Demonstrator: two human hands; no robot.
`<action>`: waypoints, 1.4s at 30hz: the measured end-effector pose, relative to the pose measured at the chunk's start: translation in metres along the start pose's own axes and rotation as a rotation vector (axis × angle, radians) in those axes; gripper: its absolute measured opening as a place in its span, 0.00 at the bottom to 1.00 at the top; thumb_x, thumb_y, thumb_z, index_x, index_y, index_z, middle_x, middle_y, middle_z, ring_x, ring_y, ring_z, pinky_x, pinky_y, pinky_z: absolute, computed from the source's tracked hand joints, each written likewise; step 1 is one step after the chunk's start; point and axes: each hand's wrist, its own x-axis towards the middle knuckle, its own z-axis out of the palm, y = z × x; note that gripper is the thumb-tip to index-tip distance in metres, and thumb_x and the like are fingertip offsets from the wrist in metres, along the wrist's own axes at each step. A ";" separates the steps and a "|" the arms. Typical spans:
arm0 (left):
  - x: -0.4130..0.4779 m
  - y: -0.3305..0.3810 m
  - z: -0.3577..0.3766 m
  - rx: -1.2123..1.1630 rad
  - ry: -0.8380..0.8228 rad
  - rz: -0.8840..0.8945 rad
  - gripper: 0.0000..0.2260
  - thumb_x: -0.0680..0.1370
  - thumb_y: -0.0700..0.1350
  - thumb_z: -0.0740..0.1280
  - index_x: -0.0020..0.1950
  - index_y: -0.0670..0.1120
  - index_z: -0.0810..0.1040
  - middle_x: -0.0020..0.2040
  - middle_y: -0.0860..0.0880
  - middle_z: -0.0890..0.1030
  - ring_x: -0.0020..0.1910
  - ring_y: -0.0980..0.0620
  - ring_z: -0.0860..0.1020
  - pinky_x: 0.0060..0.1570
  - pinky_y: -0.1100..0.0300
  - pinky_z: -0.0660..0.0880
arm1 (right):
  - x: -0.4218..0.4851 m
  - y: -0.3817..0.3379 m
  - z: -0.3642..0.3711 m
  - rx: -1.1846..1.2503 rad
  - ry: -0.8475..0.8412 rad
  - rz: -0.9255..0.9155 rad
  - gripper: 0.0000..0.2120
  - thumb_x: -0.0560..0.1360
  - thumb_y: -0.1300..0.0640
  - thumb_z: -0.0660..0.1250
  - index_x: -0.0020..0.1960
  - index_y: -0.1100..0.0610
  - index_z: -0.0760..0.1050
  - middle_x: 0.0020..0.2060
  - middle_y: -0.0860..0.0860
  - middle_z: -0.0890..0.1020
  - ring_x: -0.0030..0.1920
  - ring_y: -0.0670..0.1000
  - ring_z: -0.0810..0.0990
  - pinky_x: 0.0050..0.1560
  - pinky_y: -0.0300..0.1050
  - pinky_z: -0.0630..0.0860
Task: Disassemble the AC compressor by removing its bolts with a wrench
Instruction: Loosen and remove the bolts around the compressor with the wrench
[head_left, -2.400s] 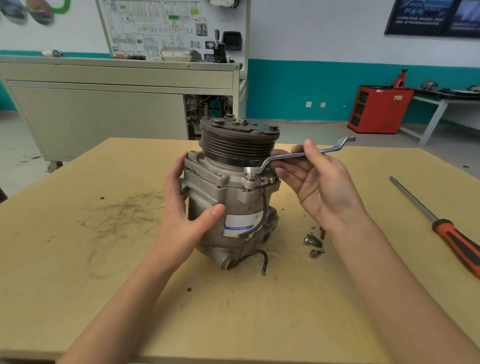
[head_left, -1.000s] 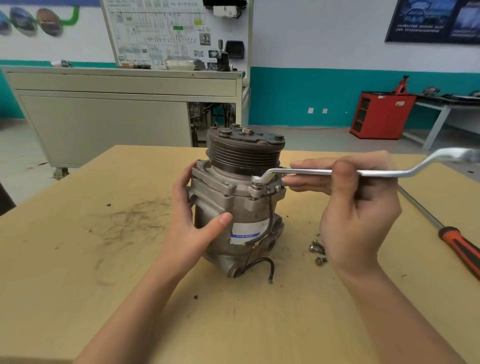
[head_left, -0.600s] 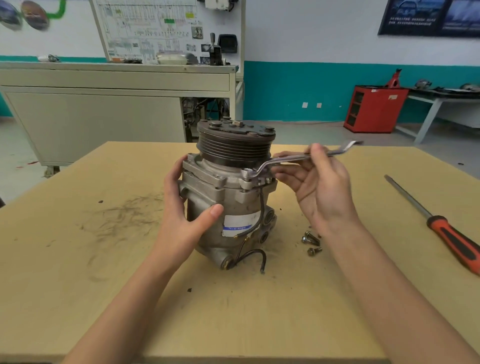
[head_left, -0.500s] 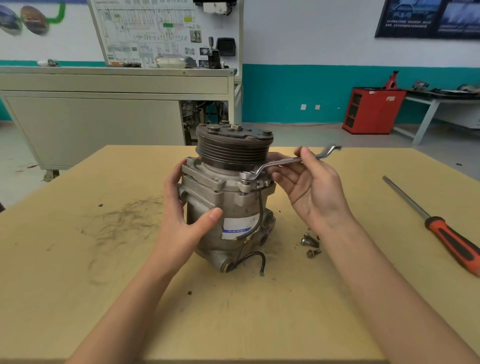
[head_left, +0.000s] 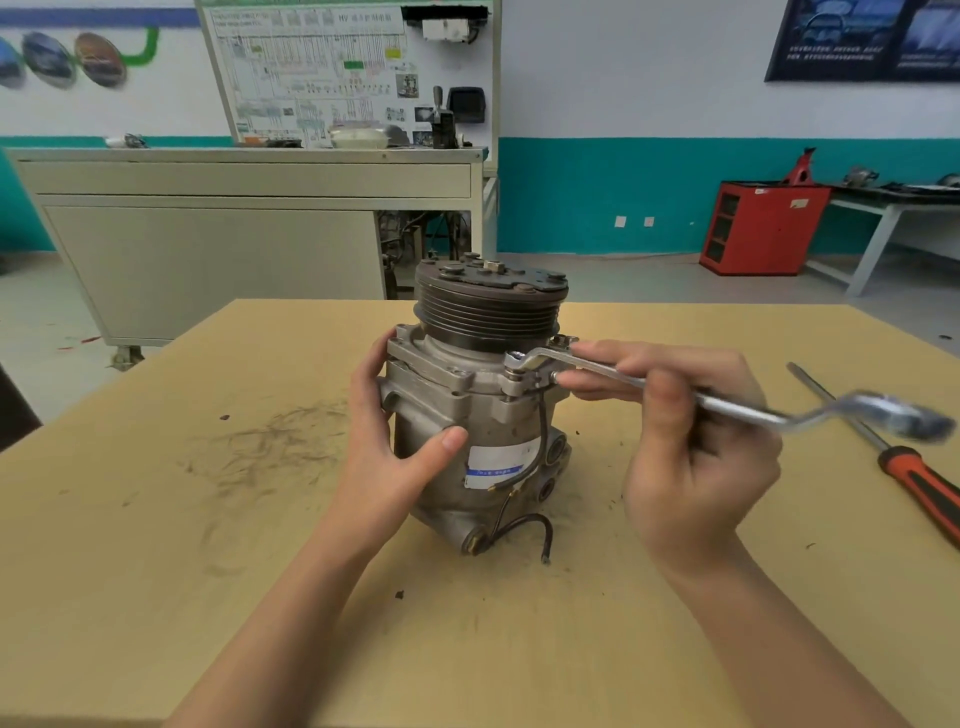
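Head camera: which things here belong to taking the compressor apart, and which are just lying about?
In the job: compressor, gripped by the left hand; wrench, held by the right hand, ring end on the compressor's flange.
Lying about: screwdriver on the table; red cabinet and grey workbench behind.

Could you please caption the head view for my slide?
Left hand steadies the upright compressor while the right hand holds a wrench fitted to it.
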 end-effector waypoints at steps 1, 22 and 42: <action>0.000 0.000 0.000 -0.002 0.001 -0.003 0.38 0.65 0.60 0.71 0.73 0.62 0.57 0.68 0.72 0.67 0.70 0.65 0.67 0.61 0.74 0.67 | -0.003 0.000 -0.001 -0.008 -0.004 -0.019 0.09 0.82 0.54 0.56 0.52 0.58 0.71 0.45 0.53 0.80 0.43 0.51 0.85 0.39 0.47 0.81; -0.001 -0.001 -0.001 0.007 -0.004 -0.001 0.37 0.65 0.60 0.70 0.71 0.65 0.58 0.65 0.75 0.69 0.66 0.70 0.69 0.57 0.77 0.68 | 0.018 0.008 -0.004 0.120 0.119 0.277 0.09 0.82 0.54 0.54 0.46 0.56 0.69 0.41 0.51 0.85 0.36 0.52 0.85 0.35 0.42 0.80; 0.000 -0.004 -0.002 0.001 0.000 0.005 0.38 0.66 0.59 0.70 0.73 0.63 0.57 0.65 0.75 0.69 0.66 0.69 0.69 0.58 0.76 0.68 | 0.026 0.033 -0.005 0.669 0.337 1.098 0.15 0.83 0.55 0.52 0.43 0.60 0.70 0.36 0.60 0.85 0.35 0.54 0.85 0.32 0.39 0.79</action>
